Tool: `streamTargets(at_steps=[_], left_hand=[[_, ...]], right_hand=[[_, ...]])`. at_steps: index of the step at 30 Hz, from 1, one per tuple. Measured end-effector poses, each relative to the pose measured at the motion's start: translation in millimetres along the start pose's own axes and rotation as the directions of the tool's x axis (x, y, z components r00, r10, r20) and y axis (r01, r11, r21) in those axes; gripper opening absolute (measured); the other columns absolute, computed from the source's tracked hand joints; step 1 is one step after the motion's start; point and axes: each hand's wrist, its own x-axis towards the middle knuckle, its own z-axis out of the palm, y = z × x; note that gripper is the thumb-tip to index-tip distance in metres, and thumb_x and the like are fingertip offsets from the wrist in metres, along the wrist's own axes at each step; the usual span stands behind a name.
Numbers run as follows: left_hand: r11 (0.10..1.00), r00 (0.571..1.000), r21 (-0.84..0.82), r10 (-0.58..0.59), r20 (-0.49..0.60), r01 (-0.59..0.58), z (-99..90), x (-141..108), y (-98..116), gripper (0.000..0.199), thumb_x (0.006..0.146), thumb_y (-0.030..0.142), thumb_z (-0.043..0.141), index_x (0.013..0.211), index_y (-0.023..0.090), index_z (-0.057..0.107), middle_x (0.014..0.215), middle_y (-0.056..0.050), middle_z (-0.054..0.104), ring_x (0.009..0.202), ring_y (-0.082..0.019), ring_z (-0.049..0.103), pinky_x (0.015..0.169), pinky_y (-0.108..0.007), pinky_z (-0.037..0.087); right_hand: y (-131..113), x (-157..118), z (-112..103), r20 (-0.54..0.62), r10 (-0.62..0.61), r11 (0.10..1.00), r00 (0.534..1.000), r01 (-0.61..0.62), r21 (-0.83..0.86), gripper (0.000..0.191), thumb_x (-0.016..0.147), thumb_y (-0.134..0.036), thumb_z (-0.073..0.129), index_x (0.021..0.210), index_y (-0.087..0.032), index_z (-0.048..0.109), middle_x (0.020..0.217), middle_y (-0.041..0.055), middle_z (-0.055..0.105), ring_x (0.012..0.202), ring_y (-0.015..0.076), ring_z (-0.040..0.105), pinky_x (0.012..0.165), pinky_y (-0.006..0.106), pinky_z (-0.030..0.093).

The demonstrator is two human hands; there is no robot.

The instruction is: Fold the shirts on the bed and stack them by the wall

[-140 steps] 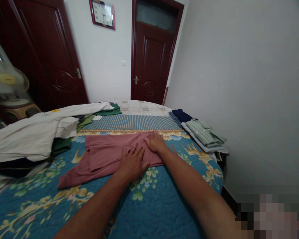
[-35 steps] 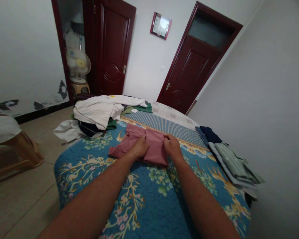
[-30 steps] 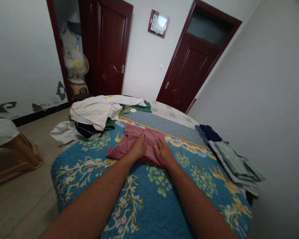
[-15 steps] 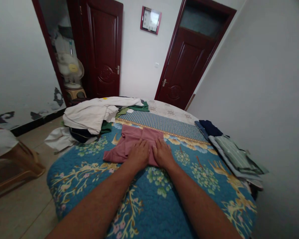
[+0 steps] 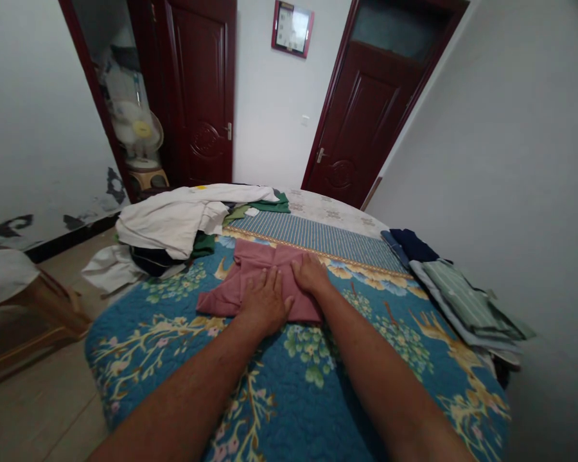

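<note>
A partly folded pink garment (image 5: 257, 256) lies on the blue floral bedspread, with a sleeve-like flap sticking out at its left. My left hand (image 5: 266, 305) rests flat on its middle, fingers spread. At the garment's far right edge, my right hand (image 5: 312, 274) has its fingers bent and drawn together on the cloth. Part of the right side of the garment is hidden under that hand.
A heap of loose clothes with a white garment (image 5: 164, 221) on top lies at the left. Folded clothes (image 5: 455, 289) are stacked along the right edge of the bed (image 5: 356, 398). On the left floor stands a brown stool (image 5: 52, 308).
My right hand has slid from the garment's right part to its far right edge, its fingers curling in. My left hand stays flat, fingers now more spread. The view has shifted slightly.
</note>
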Motion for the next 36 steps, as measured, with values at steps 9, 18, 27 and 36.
streamTargets(at_steps=[9, 18, 27, 36], left_hand=[[0.999, 1.0, -0.046, 0.017, -0.017, -0.018, 5.3, 3.3, -3.2, 0.075, 0.104, 0.054, 0.042, 0.166, 0.014, 0.037, 0.175, -0.019, 0.026, 0.161, -0.043, 0.024, 0.125, -0.069, 0.021], [0.997, 0.999, -0.067, 0.037, -0.036, -0.039, 0.6, 1.8, -3.9, 0.072, 0.103, 0.049, 0.045, 0.165, 0.012, 0.039, 0.173, -0.022, 0.03, 0.16, -0.044, 0.028, 0.124, -0.068, 0.023], [0.998, 0.998, -0.04, 0.046, -0.052, -0.048, -2.2, -0.1, -3.1, 0.067, 0.103, 0.042, 0.044, 0.163, 0.013, 0.043, 0.174, -0.02, 0.031, 0.159, -0.041, 0.031, 0.124, -0.064, 0.026], [1.0, 0.992, -0.024, -0.019, -0.126, 0.016, -28.6, 3.2, -15.5, 0.036, 0.093, 0.013, 0.052, 0.123, 0.01, 0.072, 0.119, -0.023, 0.075, 0.117, -0.034, 0.069, 0.102, -0.046, 0.048]], right_hand=[[11.9, 30.8, 5.2, -0.133, -0.024, 0.999, 0.991, 0.021, -0.024, 0.054, 0.111, -0.04, 0.032, 0.119, -0.005, 0.073, 0.129, 0.0257, 0.071, 0.126, 0.0301, 0.063, 0.114, 0.04, 0.037], [16.7, -21.5, 15.7, -0.269, -0.061, 0.997, 0.961, 0.071, 0.028, 0.054, 0.111, -0.046, 0.036, 0.148, -0.012, 0.055, 0.155, 0.021, 0.055, 0.144, 0.0297, 0.048, 0.12, 0.046, 0.033], [6.7, -127.9, 10.4, -0.128, -0.137, 0.989, 0.982, 0.128, -0.073, 0.073, 0.107, -0.055, 0.042, 0.167, -0.013, 0.034, 0.172, 0.0235, 0.029, 0.16, 0.04, 0.028, 0.126, 0.064, 0.022], [27.6, -112.2, -6.9, -0.233, 0.061, 0.988, 0.971, -0.025, 0.153, 0.068, 0.104, -0.04, 0.044, 0.162, -0.004, 0.04, 0.14, 0.0225, 0.067, 0.127, 0.0324, 0.064, 0.11, 0.042, 0.046]])
